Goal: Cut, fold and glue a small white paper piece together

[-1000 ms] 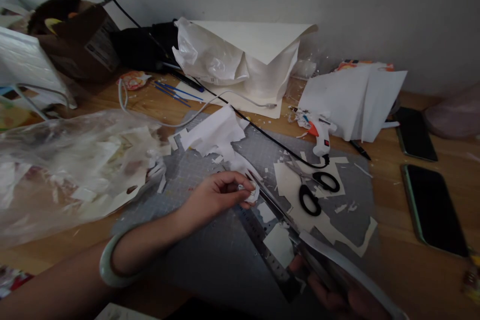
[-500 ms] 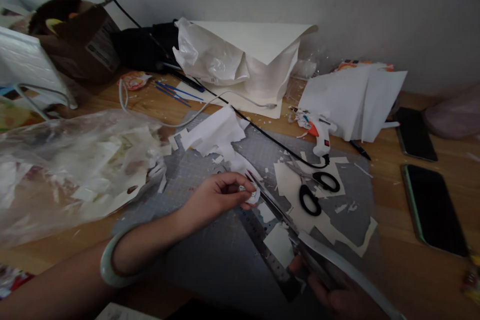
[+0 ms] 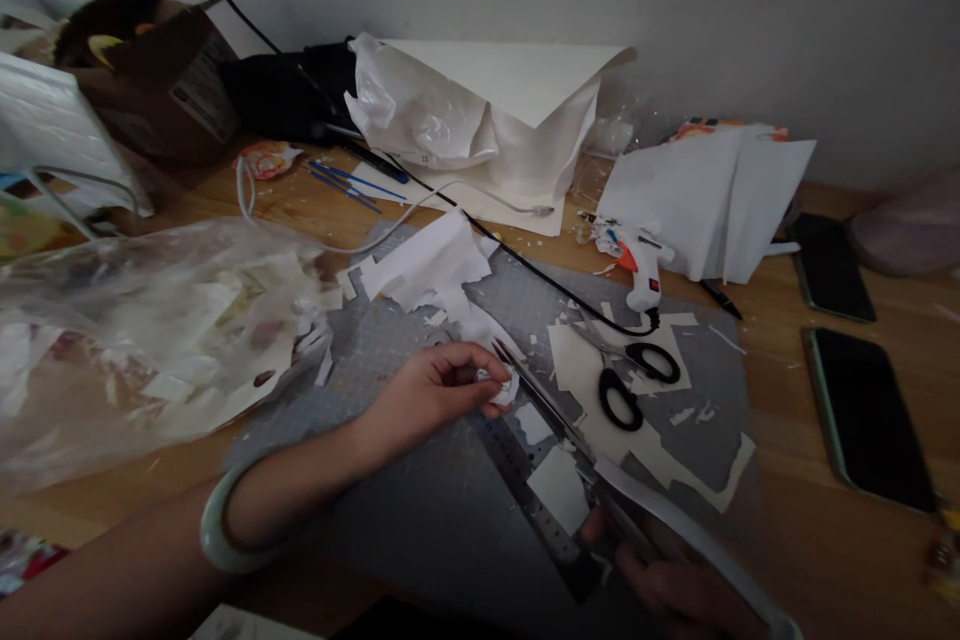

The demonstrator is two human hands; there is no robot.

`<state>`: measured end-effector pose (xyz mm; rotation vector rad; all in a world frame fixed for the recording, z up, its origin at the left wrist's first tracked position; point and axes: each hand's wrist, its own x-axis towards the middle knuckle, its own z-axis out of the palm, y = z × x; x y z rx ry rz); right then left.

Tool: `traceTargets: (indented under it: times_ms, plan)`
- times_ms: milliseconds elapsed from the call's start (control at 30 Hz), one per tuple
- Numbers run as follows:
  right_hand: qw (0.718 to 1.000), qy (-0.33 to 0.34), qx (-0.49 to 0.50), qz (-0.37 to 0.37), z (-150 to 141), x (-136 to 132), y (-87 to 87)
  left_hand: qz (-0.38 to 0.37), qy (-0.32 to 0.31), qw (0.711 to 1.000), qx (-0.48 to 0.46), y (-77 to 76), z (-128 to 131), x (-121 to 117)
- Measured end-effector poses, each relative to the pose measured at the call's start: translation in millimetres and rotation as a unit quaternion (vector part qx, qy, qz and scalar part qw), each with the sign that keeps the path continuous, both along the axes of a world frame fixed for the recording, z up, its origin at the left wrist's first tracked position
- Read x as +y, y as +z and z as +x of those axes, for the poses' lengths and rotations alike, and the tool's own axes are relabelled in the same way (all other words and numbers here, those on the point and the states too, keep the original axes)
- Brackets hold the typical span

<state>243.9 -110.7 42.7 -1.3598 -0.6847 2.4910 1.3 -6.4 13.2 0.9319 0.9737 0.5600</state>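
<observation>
**Operator:** Since a second ago, what has shifted?

**Observer:** Very little. Both hands have stayed in place; the right hand at the bottom edge has edged slightly down and left, and the scissors it works remain angled up toward the left hand.

**Operator:** State of the right hand?

**Observer:** Closed around the handle end of those scissors. The hand is dim and partly cut off by the frame edge. A pale bangle crosses in front of it.

**Operator:** And the left hand?

**Observer:** Left hand, wearing a jade-coloured bangle, is pinched shut on a small white paper piece. The piece sits at the fingertips, above the grey cutting mat, touching the scissor blades near their tips. Whether the blades are parted cannot be made out.

**Operator:** Adjacent items?

**Observer:** A metal ruler lies on the mat under the blades. Just beyond, black-handled scissors rest on paper offcuts. Left of the mat, a clear plastic bag holds scraps. Farther back: a glue gun, white sheets, and two phones at right.
</observation>
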Motion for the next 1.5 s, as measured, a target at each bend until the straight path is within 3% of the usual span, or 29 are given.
traceTargets:
  times_ms: [167,533,733,1167,1367,1500]
  plan:
    - [0.998,-0.059,-0.014,0.021,-5,-8,-1.9,0.004,-0.006,1.000,0.018,-0.4,0,1]
    - [0.994,-0.090,0.065,0.021,3,-12,-15.3,0.028,-0.002,0.999,0.041,0.3,-2,1]
    - [0.997,-0.054,0.054,0.026,2,-9,-12.2,0.021,-0.035,0.999,0.011,-2.5,0,0]
    - [0.990,-0.121,0.067,0.006,0,-15,-16.6,0.013,0.004,0.999,-0.044,-8.9,1,0]
    - [0.987,-0.129,0.082,0.054,3,-19,-31.6,0.043,-0.003,0.999,-0.031,-10.7,1,0]
    - [0.985,-0.099,0.138,0.029,8,-24,-44.8,0.053,-0.002,0.999,-0.012,-9.6,0,0]
